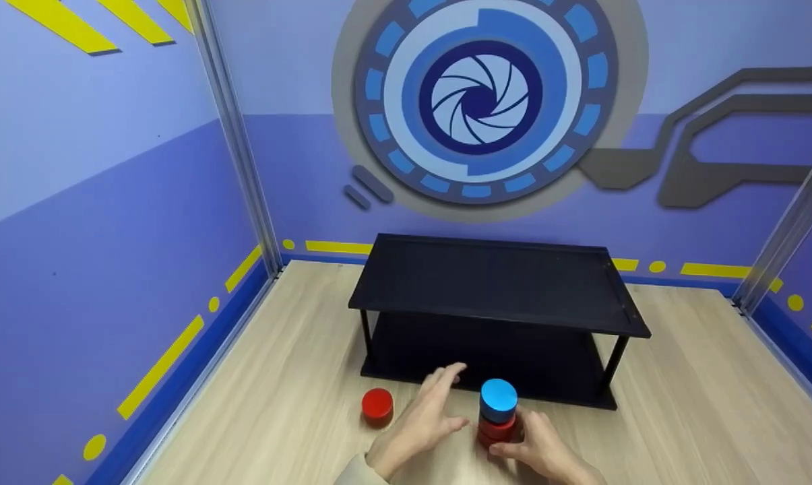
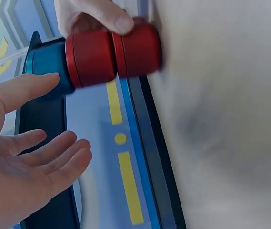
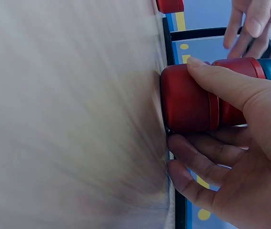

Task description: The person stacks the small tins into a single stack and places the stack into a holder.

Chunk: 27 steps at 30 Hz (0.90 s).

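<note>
1. The blue container point(image 1: 498, 397) is topping an upright stack, sitting above the upper red container point(image 2: 91, 58) and the lower red container point(image 2: 142, 50); the stack is standing on the wooden table point(image 1: 277, 377).
2. Your right hand point(image 1: 544, 450) is gripping the lower red container, thumb and fingers curling around it, as the right wrist view is showing best.
3. Your left hand point(image 1: 422, 419) is spreading its fingers and holding nothing. Its thumb is overlapping the blue container in the left wrist view, but the head view is showing a gap.
4. The left wrist view is showing the seam between the 2 stacked reds clearly; the head view is partly hiding it.
5. A lone red container point(image 1: 377, 407) is standing left of your left hand.
6. Behind, a black 2-level shelf point(image 1: 493, 279) is standing before the patterned wall point(image 1: 291, 162).
</note>
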Tool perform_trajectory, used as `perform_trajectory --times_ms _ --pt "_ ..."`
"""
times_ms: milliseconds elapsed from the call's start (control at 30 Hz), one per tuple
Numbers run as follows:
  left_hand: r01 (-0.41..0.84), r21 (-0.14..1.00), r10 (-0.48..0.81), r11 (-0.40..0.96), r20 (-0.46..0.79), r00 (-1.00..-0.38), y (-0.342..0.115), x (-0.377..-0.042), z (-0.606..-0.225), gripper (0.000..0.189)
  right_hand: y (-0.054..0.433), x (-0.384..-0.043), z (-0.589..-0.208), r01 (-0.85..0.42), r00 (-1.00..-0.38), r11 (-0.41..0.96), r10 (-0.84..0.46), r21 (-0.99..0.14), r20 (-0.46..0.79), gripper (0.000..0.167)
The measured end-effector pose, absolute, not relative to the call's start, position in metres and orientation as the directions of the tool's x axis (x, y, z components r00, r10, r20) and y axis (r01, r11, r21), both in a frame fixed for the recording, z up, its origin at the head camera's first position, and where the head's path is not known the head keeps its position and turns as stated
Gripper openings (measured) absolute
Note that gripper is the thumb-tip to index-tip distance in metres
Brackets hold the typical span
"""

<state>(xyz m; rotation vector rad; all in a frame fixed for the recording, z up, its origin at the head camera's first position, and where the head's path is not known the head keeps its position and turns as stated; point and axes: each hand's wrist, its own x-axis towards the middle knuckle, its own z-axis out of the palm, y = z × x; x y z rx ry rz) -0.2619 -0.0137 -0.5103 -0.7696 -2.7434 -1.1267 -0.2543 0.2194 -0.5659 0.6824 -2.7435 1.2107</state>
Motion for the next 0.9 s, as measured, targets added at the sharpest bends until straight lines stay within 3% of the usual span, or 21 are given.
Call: perform_trajectory --times_ms 400,900 --pt "0.456 0.545 0.303 0.704 0.349 -0.886 -0.067 -0.27 -0.516 0.079 0.22 -0.255 -0.565 -0.399 -0.909 0.606 -0.359 -0.688 0.212 0.051" --pt "0.176 0.651 0.152 0.738 0.094 -0.984 -0.109 -0.271 -0.534 0.092 0.219 -0.255 -0.564 -0.384 -0.909 0.6 -0.377 -0.701 0.176 0.051"
